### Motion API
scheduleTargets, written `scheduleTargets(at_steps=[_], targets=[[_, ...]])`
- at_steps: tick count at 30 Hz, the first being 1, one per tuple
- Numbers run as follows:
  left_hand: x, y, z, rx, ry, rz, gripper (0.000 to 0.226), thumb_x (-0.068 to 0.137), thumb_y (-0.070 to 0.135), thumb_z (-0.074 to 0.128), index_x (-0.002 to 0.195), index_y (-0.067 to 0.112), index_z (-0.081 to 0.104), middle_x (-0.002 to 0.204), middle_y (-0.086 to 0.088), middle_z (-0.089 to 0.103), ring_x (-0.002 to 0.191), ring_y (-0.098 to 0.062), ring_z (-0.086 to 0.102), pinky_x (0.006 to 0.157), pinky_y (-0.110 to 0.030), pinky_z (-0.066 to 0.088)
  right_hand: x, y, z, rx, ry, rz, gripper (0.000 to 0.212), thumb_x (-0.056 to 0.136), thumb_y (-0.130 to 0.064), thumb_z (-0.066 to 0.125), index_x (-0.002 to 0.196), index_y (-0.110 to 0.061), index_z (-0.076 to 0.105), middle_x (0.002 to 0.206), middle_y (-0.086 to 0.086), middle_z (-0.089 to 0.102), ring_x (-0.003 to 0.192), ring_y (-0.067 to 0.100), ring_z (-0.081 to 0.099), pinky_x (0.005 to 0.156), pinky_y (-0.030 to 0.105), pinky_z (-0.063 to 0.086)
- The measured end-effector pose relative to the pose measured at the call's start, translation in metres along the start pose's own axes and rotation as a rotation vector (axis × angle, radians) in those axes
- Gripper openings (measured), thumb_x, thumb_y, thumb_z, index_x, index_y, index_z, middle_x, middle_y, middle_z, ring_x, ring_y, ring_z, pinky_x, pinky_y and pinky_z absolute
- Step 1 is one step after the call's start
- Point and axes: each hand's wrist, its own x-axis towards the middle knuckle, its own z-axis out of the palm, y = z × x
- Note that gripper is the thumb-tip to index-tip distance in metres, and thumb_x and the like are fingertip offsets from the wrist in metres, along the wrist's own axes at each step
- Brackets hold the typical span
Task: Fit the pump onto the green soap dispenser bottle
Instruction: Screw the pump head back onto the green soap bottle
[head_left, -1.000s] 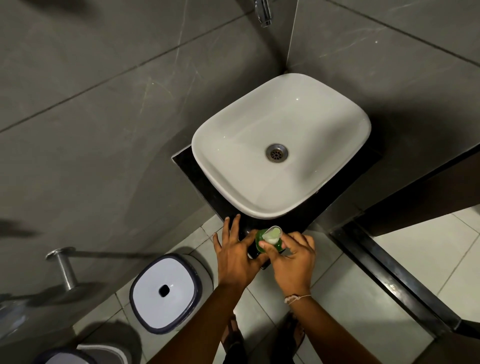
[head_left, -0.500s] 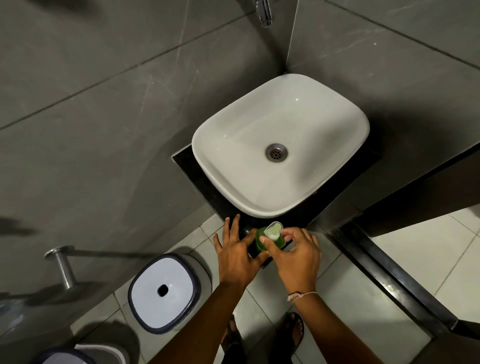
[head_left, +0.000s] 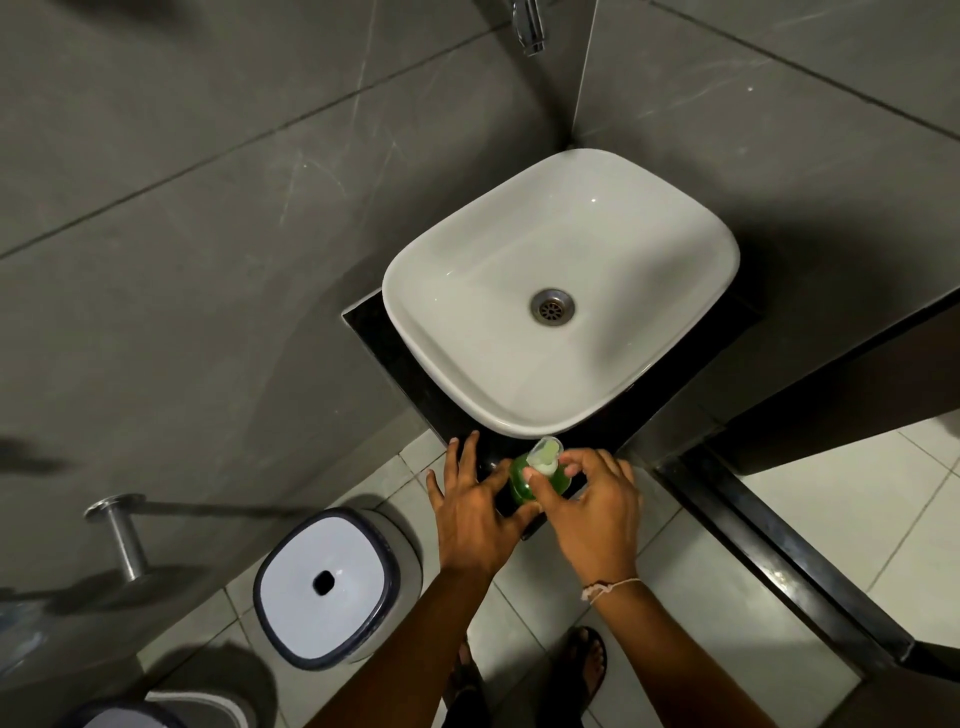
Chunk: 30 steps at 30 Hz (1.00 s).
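Note:
The green soap dispenser bottle (head_left: 522, 480) stands on the front corner of the black counter (head_left: 374, 338), just below the basin. A pale green-white pump (head_left: 544, 453) sits on its top, its head pointing away from me. My right hand (head_left: 592, 512) pinches the pump's base with thumb and forefinger. My left hand (head_left: 475, 512) presses against the bottle's left side with the thumb on it, the other fingers spread flat over the counter edge. The bottle's lower body is hidden behind both hands.
A white basin (head_left: 566, 291) with a metal drain fills the counter; a chrome tap (head_left: 527, 26) hangs above. A white-lidded bin (head_left: 327, 579) stands on the tiled floor to the left, below a chrome wall bar (head_left: 122, 535). A dark threshold (head_left: 779, 556) runs at right.
My right hand has turned around the pump, its fingers shifting round the base. The pump head has swung slightly. My left hand stays on the bottle.

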Motion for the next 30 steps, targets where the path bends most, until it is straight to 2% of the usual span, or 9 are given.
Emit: scheduleTargets(at_steps=[3, 9, 12, 14, 16, 19, 25, 28, 30], targets=[[0.000, -0.002, 0.001, -0.003, -0.010, 0.009, 0.058, 0.074, 0.064, 0.059, 0.125, 0.036, 0.059, 0.160, -0.004, 0.020, 0.148, -0.025, 0.003, 0.113, -0.064, 0.011, 0.001, -0.008, 0.002, -0.064, 0.032, 0.044, 0.043, 0.061, -0.063, 0.070, 0.074, -0.024, 0.057, 0.080, -0.004, 0.062, 0.087, 0.023, 0.055, 0.077, 0.044, 0.045], [-0.001, 0.003, -0.002, -0.050, -0.013, -0.010, 0.061, 0.075, 0.072, 0.049, 0.127, 0.041, 0.056, 0.160, -0.003, 0.019, 0.148, -0.025, 0.003, 0.113, -0.060, 0.007, 0.001, -0.004, 0.000, 0.034, -0.032, 0.004, 0.024, 0.067, -0.028, 0.081, 0.076, -0.023, 0.060, 0.080, -0.006, 0.063, 0.090, 0.023, 0.053, 0.078, 0.050, 0.047], [0.001, 0.003, -0.005, -0.033, -0.054, -0.014, 0.060, 0.074, 0.070, 0.057, 0.126, 0.040, 0.057, 0.161, -0.002, 0.017, 0.148, -0.022, -0.001, 0.114, -0.057, 0.003, 0.007, 0.001, -0.006, -0.012, -0.132, -0.098, 0.021, 0.071, -0.023, 0.078, 0.088, -0.026, 0.066, 0.091, -0.010, 0.064, 0.095, 0.021, 0.051, 0.080, 0.047, 0.045], [0.002, 0.003, -0.007, -0.015, -0.073, -0.009, 0.060, 0.073, 0.068, 0.062, 0.126, 0.040, 0.058, 0.161, -0.002, 0.016, 0.148, -0.022, -0.002, 0.114, -0.057, 0.003, 0.016, 0.004, -0.010, -0.036, -0.221, -0.160, 0.026, 0.073, -0.022, 0.075, 0.099, -0.026, 0.070, 0.100, -0.010, 0.065, 0.098, 0.021, 0.050, 0.081, 0.048, 0.046], [0.002, 0.004, -0.008, -0.017, -0.069, -0.002, 0.059, 0.073, 0.067, 0.064, 0.125, 0.039, 0.059, 0.161, -0.003, 0.016, 0.148, -0.022, -0.001, 0.115, -0.057, 0.003, 0.022, 0.006, -0.012, -0.065, -0.270, -0.218, 0.031, 0.075, -0.023, 0.073, 0.106, -0.026, 0.070, 0.106, -0.009, 0.066, 0.099, 0.022, 0.051, 0.083, 0.047, 0.046], [0.001, 0.004, -0.008, -0.022, -0.065, -0.001, 0.059, 0.072, 0.067, 0.065, 0.124, 0.040, 0.059, 0.161, -0.003, 0.017, 0.148, -0.022, 0.000, 0.115, -0.057, 0.004, 0.022, 0.012, -0.014, -0.116, -0.250, -0.295, 0.030, 0.077, -0.028, 0.071, 0.107, -0.025, 0.068, 0.105, -0.007, 0.066, 0.099, 0.023, 0.054, 0.082, 0.043, 0.044], [0.002, 0.001, -0.006, -0.008, -0.057, 0.025, 0.060, 0.072, 0.067, 0.064, 0.125, 0.039, 0.058, 0.160, -0.005, 0.020, 0.148, -0.025, 0.002, 0.114, -0.059, 0.005, 0.012, 0.020, -0.009, -0.030, -0.177, -0.262, 0.029, 0.077, -0.025, 0.076, 0.105, -0.023, 0.068, 0.100, -0.006, 0.066, 0.096, 0.020, 0.053, 0.079, 0.048, 0.049], [0.002, 0.001, -0.006, -0.002, -0.065, 0.022, 0.060, 0.073, 0.068, 0.064, 0.126, 0.040, 0.058, 0.160, -0.004, 0.019, 0.148, -0.024, 0.001, 0.115, -0.059, 0.003, 0.011, 0.018, -0.011, -0.019, -0.194, -0.270, 0.028, 0.082, -0.034, 0.065, 0.108, -0.023, 0.067, 0.104, -0.005, 0.066, 0.097, 0.020, 0.054, 0.080, 0.046, 0.048], [0.003, 0.001, -0.007, 0.001, -0.075, 0.017, 0.060, 0.073, 0.069, 0.062, 0.126, 0.041, 0.058, 0.160, -0.003, 0.018, 0.148, -0.024, 0.000, 0.115, -0.060, 0.004, 0.016, 0.015, -0.014, -0.048, -0.222, -0.282, 0.035, 0.086, -0.039, 0.055, 0.114, -0.021, 0.068, 0.111, -0.004, 0.066, 0.101, 0.021, 0.055, 0.083, 0.043, 0.044]])
